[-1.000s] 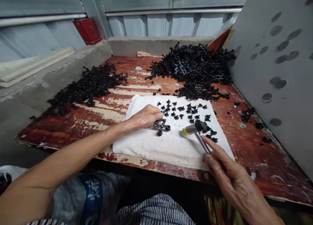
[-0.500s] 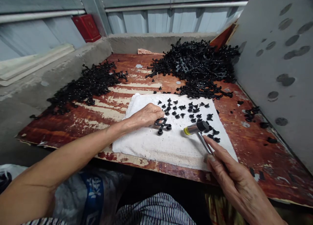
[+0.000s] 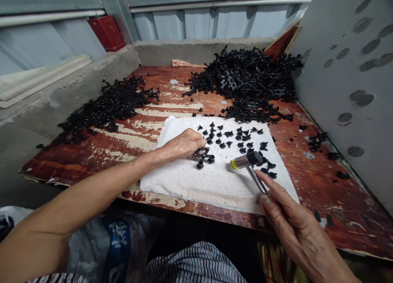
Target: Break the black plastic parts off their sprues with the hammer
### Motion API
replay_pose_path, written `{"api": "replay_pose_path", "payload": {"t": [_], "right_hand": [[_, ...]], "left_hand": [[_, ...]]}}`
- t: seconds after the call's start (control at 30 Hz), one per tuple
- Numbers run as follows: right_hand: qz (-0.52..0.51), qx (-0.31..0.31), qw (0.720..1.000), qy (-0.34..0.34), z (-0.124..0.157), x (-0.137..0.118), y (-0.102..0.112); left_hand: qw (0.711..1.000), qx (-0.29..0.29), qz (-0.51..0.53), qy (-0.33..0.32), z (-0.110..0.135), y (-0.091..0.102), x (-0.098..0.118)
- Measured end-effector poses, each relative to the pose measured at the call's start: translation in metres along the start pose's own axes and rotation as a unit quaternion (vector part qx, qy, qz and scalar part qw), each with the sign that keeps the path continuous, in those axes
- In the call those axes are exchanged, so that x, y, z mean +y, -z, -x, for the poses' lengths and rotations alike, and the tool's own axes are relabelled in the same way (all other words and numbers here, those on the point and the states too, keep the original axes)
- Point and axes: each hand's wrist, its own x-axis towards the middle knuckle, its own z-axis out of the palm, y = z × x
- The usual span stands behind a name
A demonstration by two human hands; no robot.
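Almost nothing has moved over the last 1.0 s: the view has shifted slightly, while the left hand (image 3: pixel 187 143) and right hand (image 3: pixel 294 217) keep nearly the same places over the white cloth (image 3: pixel 215 186).

Containers: plastic bag (image 3: pixel 86 250) with a blue band, below the near edge of the worn red-brown bench top (image 3: pixel 325 201); contents not readable. Red box (image 3: pixel 107 34) at the far left corner, above the concrete ledge (image 3: pixel 70 80); interior hidden.

Black linkage (image 3: pixel 203 156): lies at the middle of the cloth, just beside the left fingertips. Dark, slim bars cross in an X; 2 round knobs show at the near end. Far end partly covered by the hand.

Left hand: narrowed to a pinch at the linkage's far end; exact contact hidden. Right hand: wrapped round the handle of a hammer (image 3: pixel 245 161), metal head raised above the cloth, yellow face toward the linkage, black face away.

Small black pegs (image 3: pixel 222 145) lie scattered on the far and right parts of the cloth. Beyond it, 2 larger heaps of black parts: left heap (image 3: pixel 113 105) along the ledge, far heap (image 3: pixel 251 78) near the spotted grey panel (image 3: pixel 331 90).
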Motion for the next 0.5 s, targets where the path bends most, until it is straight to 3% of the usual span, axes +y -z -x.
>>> {"api": "replay_pose_path", "payload": {"t": [0.2,0.37,0.5], "right_hand": [[0.003,-0.026,0.999,0.025,-0.008,-0.001,0.002],[0.02,-0.006,0.995,0.097,-0.046,-0.014,0.003],[0.037,0.014,0.99,0.133,-0.076,-0.023,-0.002]], "left_hand": [[1.0,-0.005,0.001,0.021,0.003,-0.001,0.01],[0.997,-0.002,-0.073,0.001,0.001,0.004,0.013],[0.998,-0.01,-0.053,0.012,0.001,0.007,0.01]]}}
